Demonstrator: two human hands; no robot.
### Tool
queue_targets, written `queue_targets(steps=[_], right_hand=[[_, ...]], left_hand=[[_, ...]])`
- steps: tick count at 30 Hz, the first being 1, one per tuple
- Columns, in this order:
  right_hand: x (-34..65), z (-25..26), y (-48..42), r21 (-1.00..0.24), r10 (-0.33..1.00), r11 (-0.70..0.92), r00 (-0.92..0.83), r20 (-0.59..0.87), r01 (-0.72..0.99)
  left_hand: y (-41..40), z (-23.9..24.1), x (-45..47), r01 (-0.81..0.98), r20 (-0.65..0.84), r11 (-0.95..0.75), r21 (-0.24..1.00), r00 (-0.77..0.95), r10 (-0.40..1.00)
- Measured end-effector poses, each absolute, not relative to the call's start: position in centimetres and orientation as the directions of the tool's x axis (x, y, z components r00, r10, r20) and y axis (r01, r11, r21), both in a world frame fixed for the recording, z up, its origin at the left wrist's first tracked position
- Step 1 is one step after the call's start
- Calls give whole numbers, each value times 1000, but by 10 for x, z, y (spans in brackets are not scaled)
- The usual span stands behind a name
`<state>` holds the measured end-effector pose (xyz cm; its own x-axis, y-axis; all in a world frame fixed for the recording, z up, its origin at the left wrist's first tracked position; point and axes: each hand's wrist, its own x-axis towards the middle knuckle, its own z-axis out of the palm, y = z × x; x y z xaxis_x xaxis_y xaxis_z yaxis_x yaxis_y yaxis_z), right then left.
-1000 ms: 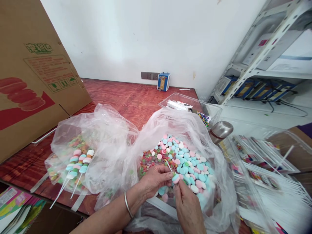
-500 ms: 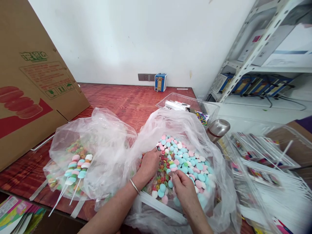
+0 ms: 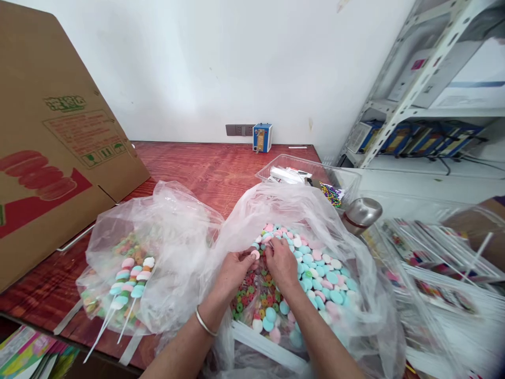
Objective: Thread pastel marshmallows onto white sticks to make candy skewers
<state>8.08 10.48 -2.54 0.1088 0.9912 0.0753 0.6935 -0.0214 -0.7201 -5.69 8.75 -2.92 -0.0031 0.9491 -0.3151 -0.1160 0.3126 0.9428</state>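
Observation:
Both my hands reach into a clear plastic bag (image 3: 315, 210) full of pastel disc candies (image 3: 319, 271) and small coloured ring candies (image 3: 252, 297). My left hand (image 3: 232, 271), a silver bangle on its wrist, pinches a pale pink disc candy (image 3: 255, 255) between thumb and fingers. My right hand (image 3: 281, 261) is curled, its fingertips closed over the candy pile just right of that disc. What the right fingers hold is hidden.
A second plastic bag (image 3: 153, 231) on the left carries finished candy skewers (image 3: 126, 279) on white sticks. A big cardboard box (image 3: 51, 152) leans at the left. A clear tray (image 3: 311, 173), a steel flask (image 3: 361, 213) and piles of packaged sticks (image 3: 434, 268) lie at the right. Behind is a red wooden table (image 3: 205, 163).
Both hands have moved forward over the candy pile. The left hand now pinches a pink disc, and the half-filled stick seen one second ago is no longer in view.

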Motion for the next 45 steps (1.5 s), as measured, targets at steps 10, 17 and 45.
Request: queue_targets(steps=[10,17,45], right_hand=[[108,-21,62,-964,999,-41,-7,-44,263],[105,-31,57,-995,999,-36,34,-33,93],[106,-4,-10,-911,901,-412,-139,-411,24]], left_hand=[[78,-16,-42,-329,-256,304,894,180,950],[71,-20,-39,-270,-166,220,937,208,964],[73,-11,-33,-293,-223,209,933,-12,975]])
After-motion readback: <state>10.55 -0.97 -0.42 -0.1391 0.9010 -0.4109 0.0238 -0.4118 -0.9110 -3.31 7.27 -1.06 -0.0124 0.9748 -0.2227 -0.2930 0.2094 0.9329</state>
